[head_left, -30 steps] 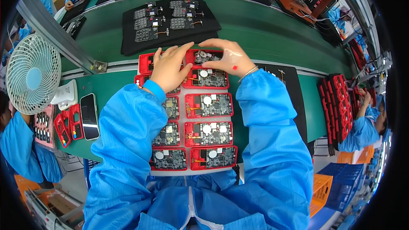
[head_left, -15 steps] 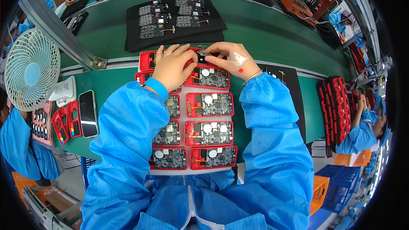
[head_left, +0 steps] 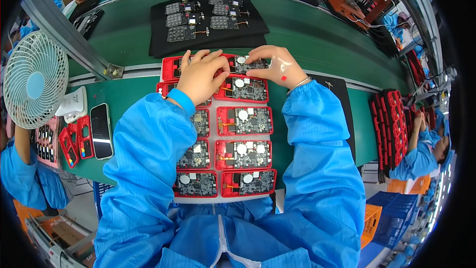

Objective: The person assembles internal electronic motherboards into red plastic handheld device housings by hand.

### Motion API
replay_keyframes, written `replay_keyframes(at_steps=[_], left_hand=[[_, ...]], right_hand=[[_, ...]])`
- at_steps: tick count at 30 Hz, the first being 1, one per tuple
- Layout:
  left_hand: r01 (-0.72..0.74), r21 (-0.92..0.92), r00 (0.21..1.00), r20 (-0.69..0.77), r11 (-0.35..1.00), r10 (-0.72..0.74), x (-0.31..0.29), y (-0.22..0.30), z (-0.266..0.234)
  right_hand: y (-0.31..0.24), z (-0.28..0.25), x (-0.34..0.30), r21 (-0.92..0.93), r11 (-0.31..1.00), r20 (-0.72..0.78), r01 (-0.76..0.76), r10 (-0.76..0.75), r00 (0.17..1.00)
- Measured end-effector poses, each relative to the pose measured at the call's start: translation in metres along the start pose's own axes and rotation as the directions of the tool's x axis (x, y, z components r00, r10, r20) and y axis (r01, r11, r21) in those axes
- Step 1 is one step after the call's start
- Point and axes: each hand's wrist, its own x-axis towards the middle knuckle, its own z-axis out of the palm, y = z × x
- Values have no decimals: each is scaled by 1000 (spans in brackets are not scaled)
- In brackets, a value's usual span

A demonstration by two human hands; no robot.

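Observation:
At the far end of a tray of red plastic housings, my right hand (head_left: 281,67) pinches the right side of a circuit board (head_left: 241,61). That board lies face up at the far right housing, a white round spot showing on it. Over the far left housing (head_left: 169,69) rests my left hand (head_left: 202,77), its thumb and forefinger bent together by the board's left end. What those fingertips grip is hidden. Nearer to me, another red housing (head_left: 267,91) holds a board with an orange ribbon cable, and several similar ones fill two columns.
Beyond the tray, a black mat (head_left: 161,47) with keypad boards lies on a green conveyor (head_left: 297,34). Left are a phone (head_left: 102,131), empty red frames (head_left: 85,136) and a fan (head_left: 35,84). Stacked red housings (head_left: 389,129) stand right, near a co-worker's blue sleeve (head_left: 416,156).
The circuit board has gone from tilted in my fingers to face up at the far right housing. My right hand moved slightly right. The black mat shifted slightly right.

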Motion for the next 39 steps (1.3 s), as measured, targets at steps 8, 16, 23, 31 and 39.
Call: replay_keyframes(at_steps=[8,16,23,31,39], left_hand=[[-3,-21,1000,-6,1000,2,1,3,0],[-70,232,994,101,970,47,-1,15,-3],[-85,270,990,129,959,52,0,18,-5],[-41,120,999,19,992,39,1,8,-2],[5,41,1000,-18,999,-4,1,11,-1]], right_hand=[[-9,13,-14,84,994,-91,-72,79,993],[-14,16,-7,75,996,-148,-53,64,987],[1,14,-8,-117,991,-165,57,-76,983],[10,18,-19,-199,980,-110,16,-39,993],[22,15,-14,-25,1000,-8,-15,14,1000]])
